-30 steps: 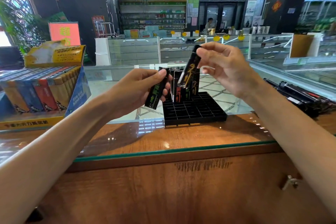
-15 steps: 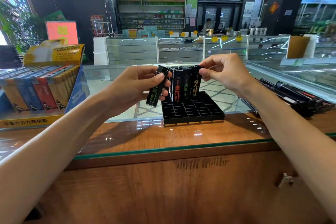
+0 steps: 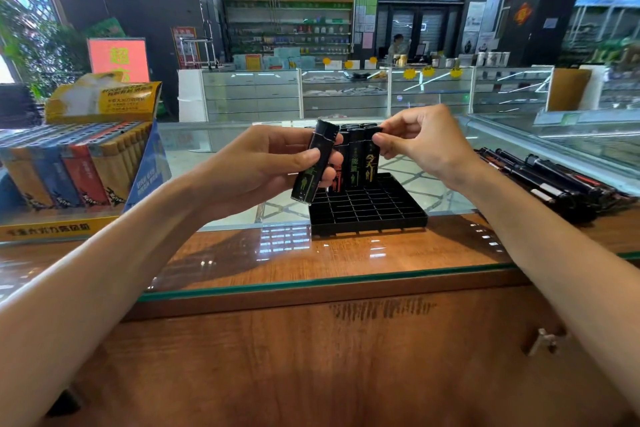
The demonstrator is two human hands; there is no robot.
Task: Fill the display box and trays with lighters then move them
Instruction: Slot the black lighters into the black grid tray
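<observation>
A person's left hand (image 3: 258,172) is gripping a slim black lighter with green print (image 3: 313,166), thumb lying across its front and fingers curling behind. It is holding the lighter tilted, top leaning toward the right hand, at the left edge of a black plastic grid tray (image 3: 375,217). Whether the lighter's base is touching the tray cannot be told.

The right hand (image 3: 420,147), fingers curled, is pinching between thumb and forefinger the top of a black lighter with gold print (image 3: 370,165). That lighter is standing upright in the tray's far rows, directly beneath the hand. Two more upright black lighters (image 3: 354,159), one printed green and one red, are standing just beside it, between the two hands. Further dark tops are showing behind them, too hidden to count. The tray's nearer cells are showing as a bare grid below both hands.

The tray is resting on a glass-topped wooden counter (image 3: 311,282) running under both forearms. Well outside the left hand, a blue and yellow cardboard display box (image 3: 147,166) is holding rows of orange, blue, red and tan lighters, its yellow flap standing up. Outside the right hand, a bundle of long black tubes (image 3: 554,180) is lying on the counter; what they are cannot be told. Glass showcases (image 3: 346,94) are stretching across the shop far beyond both hands.
</observation>
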